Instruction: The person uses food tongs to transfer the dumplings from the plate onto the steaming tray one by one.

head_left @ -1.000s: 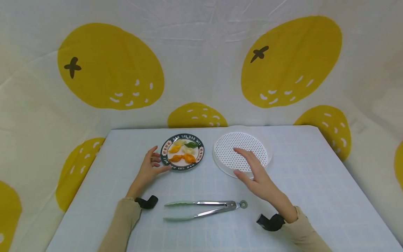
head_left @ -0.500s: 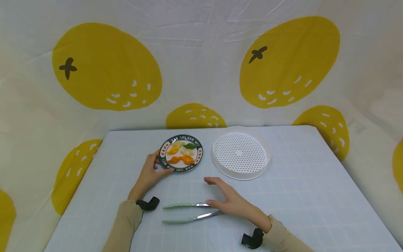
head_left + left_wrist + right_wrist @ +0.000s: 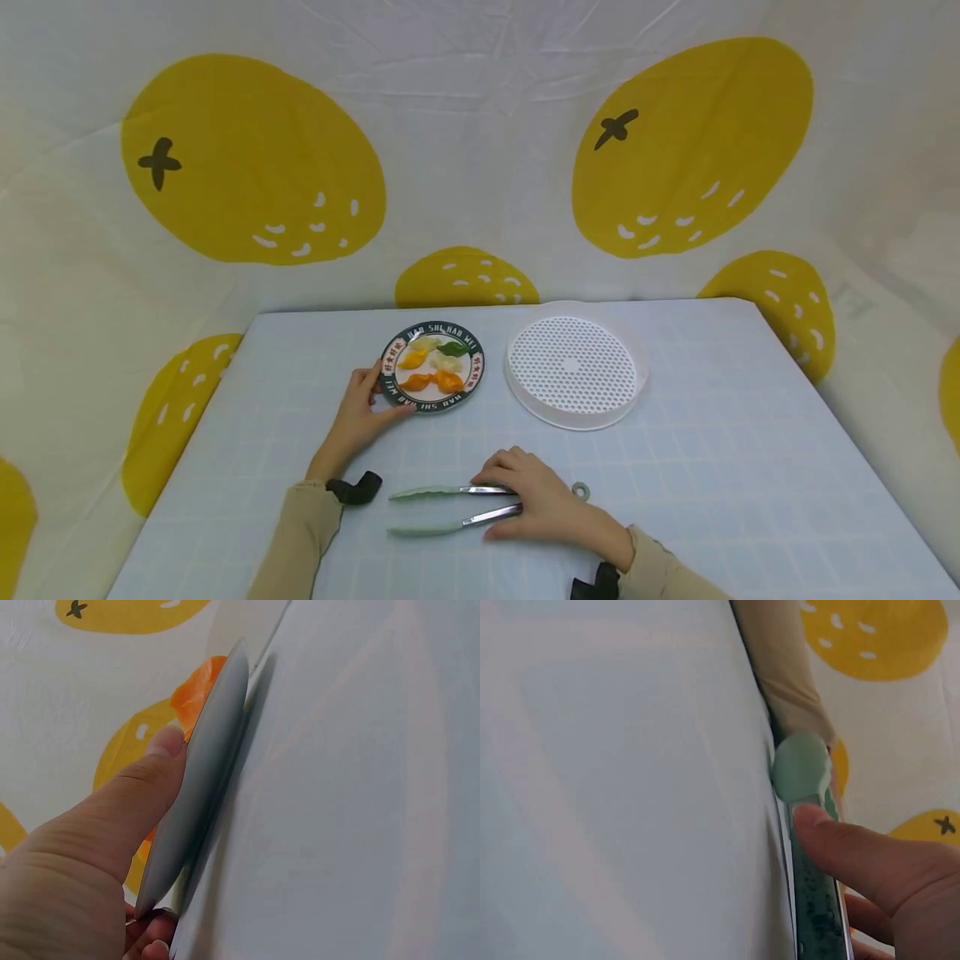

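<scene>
A round plate (image 3: 432, 405) with a dark lettered rim holds several dumpling-like pieces in orange, yellow, pale and green. My left hand (image 3: 356, 425) grips its left side; in the left wrist view the thumb (image 3: 135, 795) lies on the rim of the plate (image 3: 202, 780) and fingertips show at its underside. Green-tipped metal tongs (image 3: 487, 517) lie spread on the table, tips to the left. Around both their arms is my right hand (image 3: 543, 504), covering the hinge end. In the right wrist view its thumb (image 3: 855, 851) touches an arm of the tongs (image 3: 814, 892).
A white round tray with a perforated base (image 3: 572, 365) sits to the right of the plate, near the back edge of the table (image 3: 720, 467). Behind the table hangs a pale cloth (image 3: 480, 167) with large yellow fruit prints.
My right hand has moved from over the white tray down and left onto the tongs, its fingers now curled around them. My left hand has closed up on the plate's rim.
</scene>
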Tool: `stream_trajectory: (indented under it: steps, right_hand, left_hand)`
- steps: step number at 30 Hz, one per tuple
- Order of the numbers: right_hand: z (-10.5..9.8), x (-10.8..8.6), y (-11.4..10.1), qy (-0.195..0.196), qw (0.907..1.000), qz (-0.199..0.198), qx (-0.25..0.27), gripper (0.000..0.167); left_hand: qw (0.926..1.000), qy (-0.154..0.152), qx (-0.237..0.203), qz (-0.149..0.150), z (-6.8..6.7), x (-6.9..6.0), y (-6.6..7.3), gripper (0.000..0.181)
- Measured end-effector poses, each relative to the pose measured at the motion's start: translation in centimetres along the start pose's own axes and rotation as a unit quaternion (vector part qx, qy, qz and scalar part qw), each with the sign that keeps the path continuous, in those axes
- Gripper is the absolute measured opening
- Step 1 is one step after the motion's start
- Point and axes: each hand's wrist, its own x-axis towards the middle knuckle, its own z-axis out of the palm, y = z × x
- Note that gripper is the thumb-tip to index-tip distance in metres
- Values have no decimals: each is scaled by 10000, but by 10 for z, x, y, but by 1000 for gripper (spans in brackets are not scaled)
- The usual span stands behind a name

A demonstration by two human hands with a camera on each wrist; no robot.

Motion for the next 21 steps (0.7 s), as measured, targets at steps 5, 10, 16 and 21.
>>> stream_trajectory:
  steps: [5,10,16,21]
  right_hand:
    - [4,0,-1,193,9997,-79,-148,50]
    - [8,-2,0,317,9988,-56,-360,48]
    - [9,-3,-1,411,9983,-57,-399,48]
    - [5,-2,-4,368,9989,67,-286,49]
  left_hand:
    - [10000,-10,-13,-32,1,-1,0,111]
    - [10000,-14,-42,-36,1,-1,1,109]
    - [10000,-2,-59,1,1,-1,2,109]
    - [10000,33,2,-40,0,-2,3,109]
